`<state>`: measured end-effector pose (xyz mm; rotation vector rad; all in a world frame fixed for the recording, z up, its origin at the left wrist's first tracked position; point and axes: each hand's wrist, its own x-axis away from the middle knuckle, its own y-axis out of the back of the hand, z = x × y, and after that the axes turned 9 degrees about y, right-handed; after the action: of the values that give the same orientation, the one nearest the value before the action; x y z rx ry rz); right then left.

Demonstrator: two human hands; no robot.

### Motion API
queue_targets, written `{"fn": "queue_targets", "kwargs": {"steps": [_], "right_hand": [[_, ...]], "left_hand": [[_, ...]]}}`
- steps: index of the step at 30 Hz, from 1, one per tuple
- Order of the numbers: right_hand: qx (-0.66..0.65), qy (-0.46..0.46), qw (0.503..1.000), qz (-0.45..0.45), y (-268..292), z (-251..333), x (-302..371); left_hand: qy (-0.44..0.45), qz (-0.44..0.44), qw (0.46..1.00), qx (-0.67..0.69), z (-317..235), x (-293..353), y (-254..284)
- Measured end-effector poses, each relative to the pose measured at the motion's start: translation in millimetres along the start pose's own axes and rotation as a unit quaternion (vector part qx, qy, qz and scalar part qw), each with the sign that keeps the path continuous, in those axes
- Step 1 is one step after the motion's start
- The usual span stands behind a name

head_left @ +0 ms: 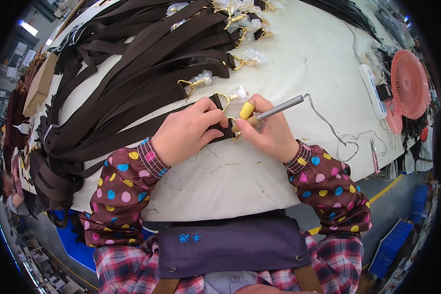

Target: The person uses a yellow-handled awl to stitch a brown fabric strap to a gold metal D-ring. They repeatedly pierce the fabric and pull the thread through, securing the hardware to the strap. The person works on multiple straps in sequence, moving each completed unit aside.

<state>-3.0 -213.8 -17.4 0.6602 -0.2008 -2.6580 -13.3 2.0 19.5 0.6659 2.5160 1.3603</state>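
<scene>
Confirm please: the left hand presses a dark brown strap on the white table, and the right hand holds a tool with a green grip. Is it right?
Not quite: the head view shows the grip is yellow, not green. The left hand does press a dark brown strap on the white table, and the right hand holds the tool.

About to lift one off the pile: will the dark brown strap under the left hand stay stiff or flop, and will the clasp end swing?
Probably floppy: the brown strap drapes over the table edge with its neighbours. The gold clasp, pinned by the left hand, looks like metal, so that end would likely hang and swing. The woven surface should not be slippery.
</scene>
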Motion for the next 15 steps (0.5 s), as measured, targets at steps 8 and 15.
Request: {"fn": "queue_targets", "kwargs": {"steps": [8,15], "right_hand": [[-0.008,-0.032,0.999,0.023,1,-1,1],[-0.005,-0.030,0.999,0.035,0,-1,0]], "left_hand": [[-0.007,0.103,0.992,0.078,12,-18,4],[0.010,0.092,0.992,0.090,11,-17,2]]}}
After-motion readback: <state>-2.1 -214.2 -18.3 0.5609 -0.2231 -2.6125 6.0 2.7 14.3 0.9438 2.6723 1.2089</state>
